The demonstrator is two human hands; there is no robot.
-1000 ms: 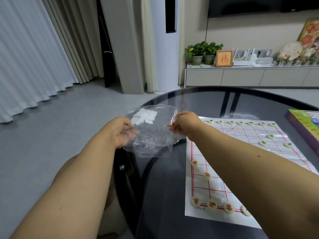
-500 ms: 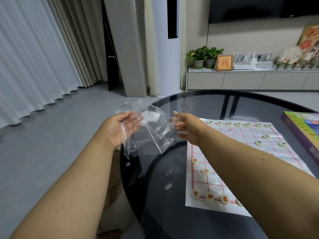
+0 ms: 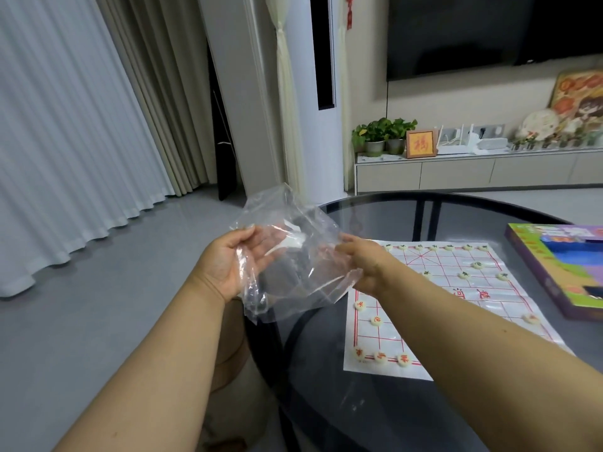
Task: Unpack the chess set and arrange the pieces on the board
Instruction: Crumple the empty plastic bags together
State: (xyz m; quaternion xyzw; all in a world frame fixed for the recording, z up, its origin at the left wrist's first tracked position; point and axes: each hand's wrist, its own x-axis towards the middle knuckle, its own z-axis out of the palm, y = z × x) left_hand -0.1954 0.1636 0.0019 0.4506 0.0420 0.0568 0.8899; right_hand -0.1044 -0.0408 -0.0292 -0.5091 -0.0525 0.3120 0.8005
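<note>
Left hand (image 3: pixel 233 262) lies flat-fingered under the clear plastic bag (image 3: pixel 293 256) while the right hand (image 3: pixel 360 265) pinches its other side beyond the tabletop's left edge; a slack grip could drop it to the floor.

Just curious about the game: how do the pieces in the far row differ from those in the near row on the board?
The far row pieces carry dark markings; the near row pieces carry red ones. The far row spans the board with seven in view; the near row shows three, the rest hidden behind the right arm. Both are small cream discs lying flat.
</note>
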